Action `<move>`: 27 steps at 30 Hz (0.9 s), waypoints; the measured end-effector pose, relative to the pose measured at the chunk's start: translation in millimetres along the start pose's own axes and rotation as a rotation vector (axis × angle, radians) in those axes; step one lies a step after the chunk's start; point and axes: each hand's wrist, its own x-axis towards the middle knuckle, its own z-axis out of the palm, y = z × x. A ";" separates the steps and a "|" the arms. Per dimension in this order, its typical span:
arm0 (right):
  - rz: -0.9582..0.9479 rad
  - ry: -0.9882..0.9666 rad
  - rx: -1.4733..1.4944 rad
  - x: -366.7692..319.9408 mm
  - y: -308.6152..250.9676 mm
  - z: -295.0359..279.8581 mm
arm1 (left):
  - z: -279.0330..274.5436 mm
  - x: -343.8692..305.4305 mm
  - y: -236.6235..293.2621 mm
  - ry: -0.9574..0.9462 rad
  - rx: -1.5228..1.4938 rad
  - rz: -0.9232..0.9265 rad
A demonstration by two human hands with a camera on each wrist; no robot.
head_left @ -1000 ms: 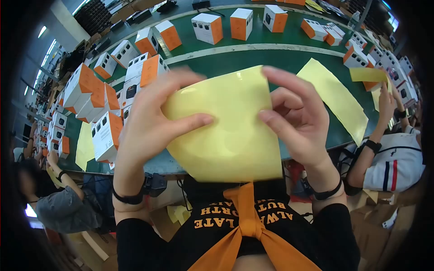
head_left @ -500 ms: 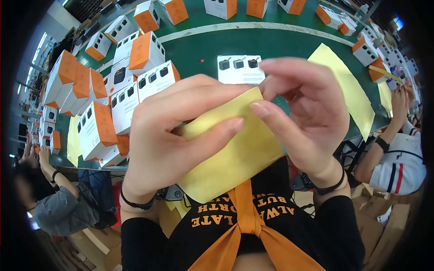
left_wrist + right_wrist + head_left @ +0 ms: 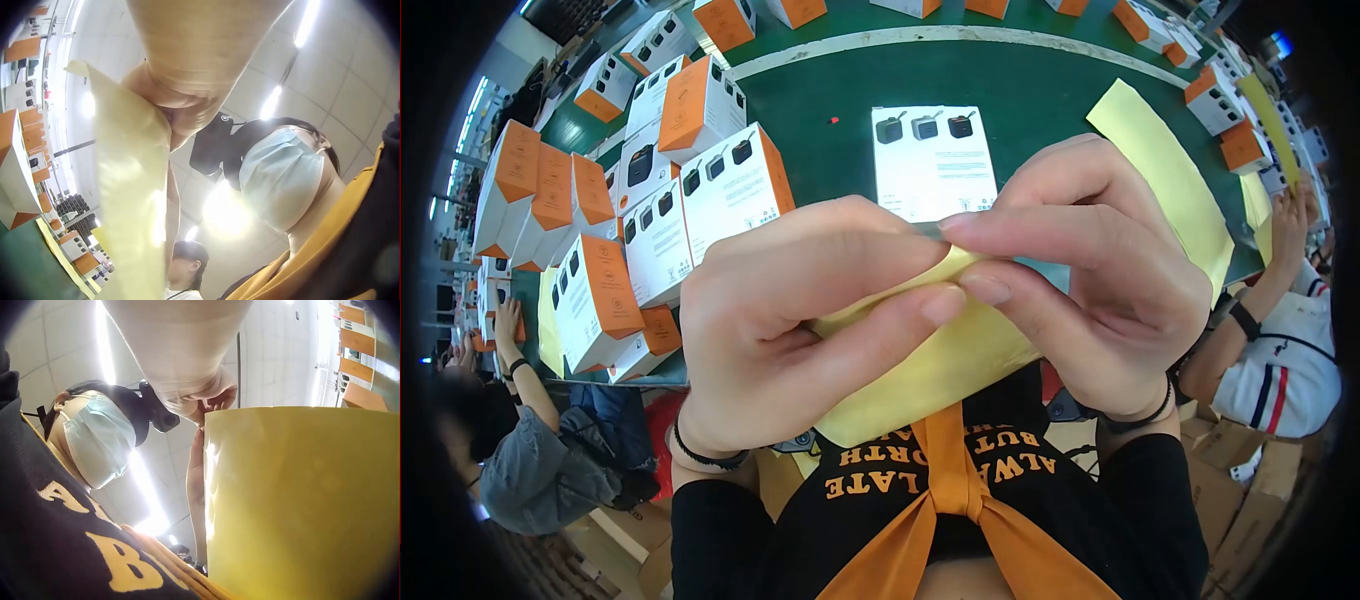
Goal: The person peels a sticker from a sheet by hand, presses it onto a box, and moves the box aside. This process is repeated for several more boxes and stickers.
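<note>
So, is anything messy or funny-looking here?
A little. The yellow sheet is bent over where the left hand and right hand pinch it. One white box lies flat on the green table, while the orange-and-white boxes at the left stand jumbled at different angles.

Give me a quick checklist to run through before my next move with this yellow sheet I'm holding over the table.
1. Left hand grips the yellow sheet: ok.
2. Right hand pinches the sheet's top edge: ok.
3. Anything peeled up at that edge: cannot tell, the fingers cover it.
4. Sheet held flat: not ok, it bends between the hands.
5. White box lies flat on the green table, printed face up: ok.
6. Stacked boxes stand apart from the white box: ok.
</note>
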 end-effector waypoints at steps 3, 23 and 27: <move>-0.058 -0.025 -0.103 2.4 7.5 -2.6 | 1.0 0.5 -5.9 0.014 0.117 0.075; -0.270 0.078 -0.604 -2.9 9.7 3.8 | 8.9 4.4 -9.1 0.118 0.099 -0.061; -0.332 0.122 -0.683 -7.7 11.6 13.9 | 10.6 3.9 -6.1 0.122 0.116 -0.086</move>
